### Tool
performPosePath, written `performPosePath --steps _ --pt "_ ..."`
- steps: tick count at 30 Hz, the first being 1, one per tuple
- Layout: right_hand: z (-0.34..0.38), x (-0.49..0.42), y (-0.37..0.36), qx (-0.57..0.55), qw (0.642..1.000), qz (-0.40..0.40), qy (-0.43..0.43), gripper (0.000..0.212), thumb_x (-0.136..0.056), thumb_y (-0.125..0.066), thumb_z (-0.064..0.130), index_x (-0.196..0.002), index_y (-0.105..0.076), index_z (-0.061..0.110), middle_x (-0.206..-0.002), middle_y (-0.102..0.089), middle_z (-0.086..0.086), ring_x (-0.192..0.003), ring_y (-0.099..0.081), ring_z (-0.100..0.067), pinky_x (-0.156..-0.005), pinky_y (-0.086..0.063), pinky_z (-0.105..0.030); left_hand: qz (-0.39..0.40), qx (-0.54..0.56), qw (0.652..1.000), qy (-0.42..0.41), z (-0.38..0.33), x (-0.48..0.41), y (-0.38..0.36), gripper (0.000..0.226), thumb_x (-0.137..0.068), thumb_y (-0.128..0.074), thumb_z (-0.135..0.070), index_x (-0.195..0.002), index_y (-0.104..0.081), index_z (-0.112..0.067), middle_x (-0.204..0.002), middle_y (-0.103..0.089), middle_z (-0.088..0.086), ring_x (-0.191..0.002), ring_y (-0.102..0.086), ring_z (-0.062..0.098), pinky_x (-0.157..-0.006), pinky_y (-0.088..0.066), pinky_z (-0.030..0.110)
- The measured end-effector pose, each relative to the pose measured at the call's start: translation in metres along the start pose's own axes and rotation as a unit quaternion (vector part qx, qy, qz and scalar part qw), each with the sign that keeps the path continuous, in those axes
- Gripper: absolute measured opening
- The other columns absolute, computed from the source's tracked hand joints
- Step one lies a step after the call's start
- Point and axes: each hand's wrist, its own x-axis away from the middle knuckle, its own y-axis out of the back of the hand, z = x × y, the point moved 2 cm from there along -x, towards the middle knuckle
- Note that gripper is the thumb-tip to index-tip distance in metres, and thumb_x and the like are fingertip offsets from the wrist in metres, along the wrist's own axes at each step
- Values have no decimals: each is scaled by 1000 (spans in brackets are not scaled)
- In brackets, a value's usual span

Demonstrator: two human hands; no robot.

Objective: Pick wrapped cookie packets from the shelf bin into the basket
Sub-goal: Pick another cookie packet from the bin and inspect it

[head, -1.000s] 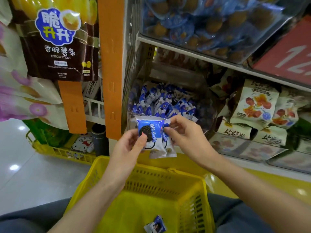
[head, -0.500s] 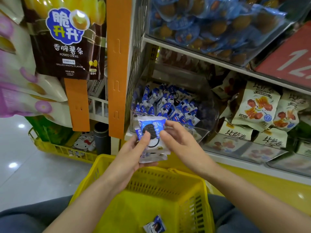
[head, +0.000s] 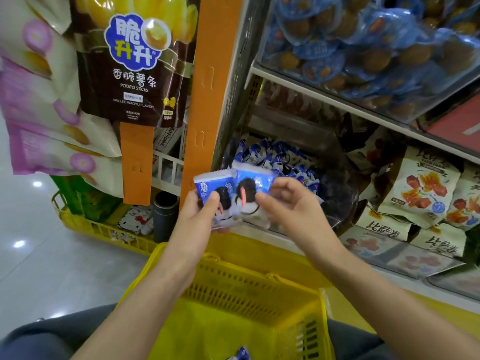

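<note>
My left hand [head: 201, 215] grips a blue-and-white wrapped cookie packet [head: 213, 187], thumb across its front. Beside it my right hand [head: 291, 203] pinches a second cookie packet [head: 253, 181] with thumb and fingers. Both packets are held side by side above the far rim of the yellow basket [head: 233, 284] on my lap. Behind them the clear shelf bin [head: 340, 188] holds several more blue cookie packets [head: 275, 154]. One packet [head: 240, 355] lies in the basket at the bottom edge of view.
An orange shelf post [head: 207, 81] stands just left of the bin. Hanging snack bags [head: 132, 61] fill the upper left. Beige snack packs [head: 420, 188] sit to the bin's right, blue-wrapped snacks [head: 363, 40] on the shelf above. Another yellow basket [head: 85, 224] stands on the floor.
The stacked packets have been separated: my left hand keeps one and my right hand now holds the other beside it. Both hands rose slightly toward the bin.
</note>
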Motion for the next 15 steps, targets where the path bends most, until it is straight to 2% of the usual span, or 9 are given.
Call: performPosePath --steps 3,6,7,10,13,15 --pt "1 -38 16 27 994 -104 13 14 -85 -65 24 -93 -54 23 -85 -63 7 -69 -61 1 -57 -47 -14 -29 -4 999 -13 -4 -5 5 13 -97 -42 -22 -106 -51 -26 -95 -62 -6 -85 -64 18 -72 -54 28" --pt "-13 -87 25 96 979 -176 -26 23 -88 -62 24 -105 -51 15 -89 -58 -3 -79 -56 -15 -72 -49 -33 -30 2 999 -24 -8 -8 6 16 -97 -42 -21 -110 -51 -23 -88 -60 -6 -76 -62 15 -56 -55 20" --pt "-20 -102 26 115 976 -182 -45 26 -88 -62 22 -110 -51 12 -91 -57 -4 -82 -55 -16 -74 -48 -33 -29 2 999 -27 -9 -8 6 17 -97 -42 -21 -112 -50 -23 -89 -60 -5 -74 -61 14 -53 -53 18" --pt "-38 -133 19 188 968 -161 -42 30 -88 -62 19 -114 -52 8 -96 -54 -1 -90 -53 -14 -73 -41 -21 -26 8 999 -34 -12 -9 7 20 -97 -41 -21 -115 -50 -22 -91 -60 -4 -73 -61 15 -50 -51 14" --pt "-53 -152 11 260 958 -95 -71 34 -87 -64 21 -116 -54 8 -102 -56 -2 -95 -54 -16 -79 -43 -24 -27 9 999 -33 -14 -11 8 23 -98 -41 -20 -119 -49 -19 -91 -60 -4 -72 -61 13 -49 -49 13" --pt "-59 -159 7 306 945 -56 -100 31 -85 -66 21 -111 -58 6 -106 -62 -10 -93 -58 -19 -82 -46 -29 -26 12 999 -30 -15 -12 9 23 -98 -41 -21 -119 -49 -22 -94 -61 -4 -73 -62 12 -51 -51 14"
